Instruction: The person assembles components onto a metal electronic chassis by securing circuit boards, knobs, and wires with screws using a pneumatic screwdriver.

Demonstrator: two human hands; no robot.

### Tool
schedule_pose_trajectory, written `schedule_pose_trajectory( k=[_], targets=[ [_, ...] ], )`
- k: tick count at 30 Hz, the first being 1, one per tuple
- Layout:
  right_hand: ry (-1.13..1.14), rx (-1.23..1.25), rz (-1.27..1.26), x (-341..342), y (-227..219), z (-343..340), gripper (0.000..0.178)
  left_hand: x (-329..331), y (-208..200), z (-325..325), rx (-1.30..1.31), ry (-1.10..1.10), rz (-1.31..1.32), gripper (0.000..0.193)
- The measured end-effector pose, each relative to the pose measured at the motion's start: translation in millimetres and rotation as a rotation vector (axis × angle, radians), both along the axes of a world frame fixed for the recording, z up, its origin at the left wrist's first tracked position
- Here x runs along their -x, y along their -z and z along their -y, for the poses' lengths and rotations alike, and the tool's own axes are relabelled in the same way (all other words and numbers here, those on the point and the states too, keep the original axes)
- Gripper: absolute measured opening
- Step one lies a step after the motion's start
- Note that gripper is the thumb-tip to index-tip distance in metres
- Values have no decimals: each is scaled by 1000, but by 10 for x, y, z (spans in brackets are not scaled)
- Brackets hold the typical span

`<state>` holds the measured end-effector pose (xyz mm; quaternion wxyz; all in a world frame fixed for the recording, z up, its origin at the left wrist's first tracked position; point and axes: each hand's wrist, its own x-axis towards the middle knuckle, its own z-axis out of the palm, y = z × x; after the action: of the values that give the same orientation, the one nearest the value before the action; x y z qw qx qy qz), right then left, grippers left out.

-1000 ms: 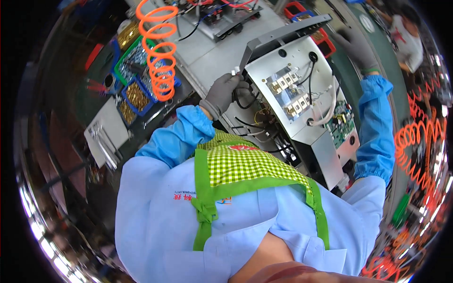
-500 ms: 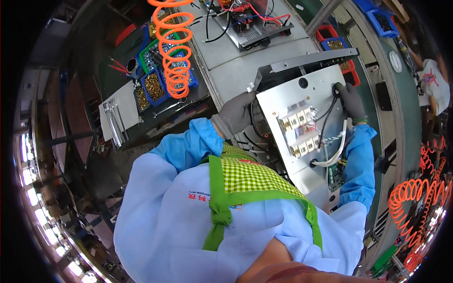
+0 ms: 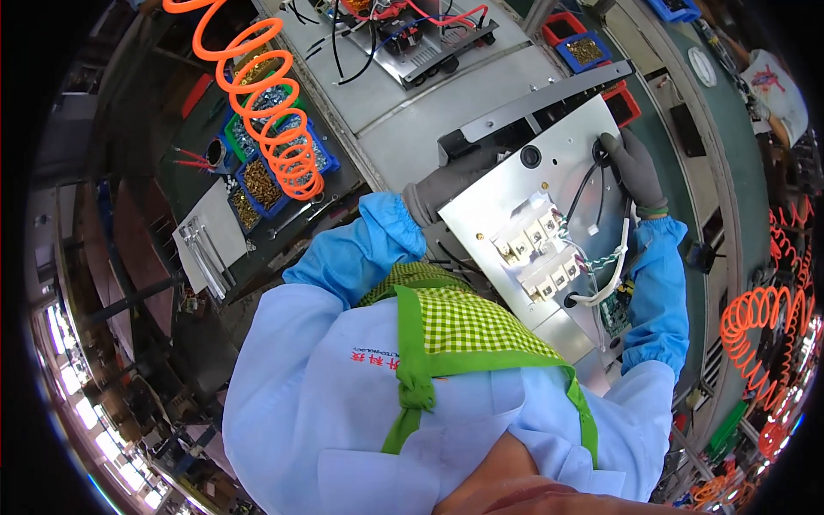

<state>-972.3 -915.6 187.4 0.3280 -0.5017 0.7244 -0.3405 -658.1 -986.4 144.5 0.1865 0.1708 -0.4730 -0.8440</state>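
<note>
Evidently the grey bench [image 3: 386,142] is the largest thing here, running away to the far side. Tilted at its near end, in front of the person, is the bright metal plate [image 3: 506,196], with a hand at either side. Far left of it, a second assembly [image 3: 416,56] lies on the bench with red and black wires trailing. Along the plate's far side runs a dark grey bracket [image 3: 536,103]; whether it is fastened to the plate, I cannot tell.

The gloved left hand [image 3: 451,184] reaches behind the plate's left edge; its fingers are hidden, so its grip cannot be told. The gloved right hand [image 3: 635,172] has its fingers bent onto the plate's right side, at a black cable [image 3: 585,190]; whether the tips pinch it is unclear.

Below that hand, a green circuit board [image 3: 614,315] shows partly. Two rows of pale terminal blocks [image 3: 530,241] look already mounted, and a thick white cable [image 3: 614,281] appears already fed through its hole. Smallest, a white connector [image 3: 593,230] hangs unplugged, so the wiring looks only part done.
</note>
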Motion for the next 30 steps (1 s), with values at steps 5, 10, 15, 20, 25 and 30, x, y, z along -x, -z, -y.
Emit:
schedule_pose_trajectory(
  k=[5,10,15,20,25,30],
  targets=[
    [-78,-20,107,-67,-104,-35,53,197,2,-5,-197,-20,130,36],
    [-47,-16,154,-59,-76,-47,50,144,270,-9,45,19,119,33],
    [-34,-42,93,-50,-31,-77,50,129,350,-44,-20,-77,121,30],
    [-19,-41,120,-77,-55,-79,52,220,392,-13,11,-42,72,34],
    [-24,-15,135,-49,9,-89,53,249,232,-65,23,-124,118,37],
    [-40,-17,117,-60,-4,-69,54,171,395,-84,-98,-113,-34,38]
  ],
)
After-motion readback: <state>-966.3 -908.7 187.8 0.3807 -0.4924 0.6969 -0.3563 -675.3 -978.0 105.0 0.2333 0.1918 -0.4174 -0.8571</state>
